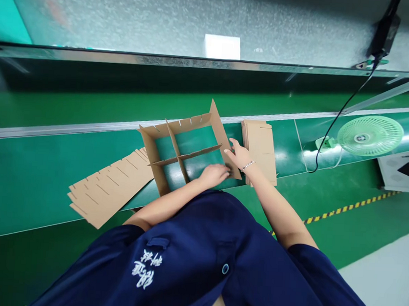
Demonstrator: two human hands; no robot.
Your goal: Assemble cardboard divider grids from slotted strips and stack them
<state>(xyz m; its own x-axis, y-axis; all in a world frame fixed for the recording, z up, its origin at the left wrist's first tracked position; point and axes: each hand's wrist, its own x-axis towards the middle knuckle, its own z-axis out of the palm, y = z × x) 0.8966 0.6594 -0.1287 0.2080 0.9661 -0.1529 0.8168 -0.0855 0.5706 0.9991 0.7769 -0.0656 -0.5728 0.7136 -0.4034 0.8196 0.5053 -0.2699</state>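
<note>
A cardboard divider grid of slotted brown strips stands on the green bench in front of me. My left hand is closed at the grid's near right corner, pinching a strip edge. My right hand grips the right-hand side strip just beside it, fingers curled over the edge, a thin bracelet on the wrist. Both hands nearly touch each other at that corner.
A fanned stack of slotted cardboard strips lies to the left of the grid. Another stack of flat strips lies to the right. A green desk fan with a black cable stands far right. The conveyor rail runs behind.
</note>
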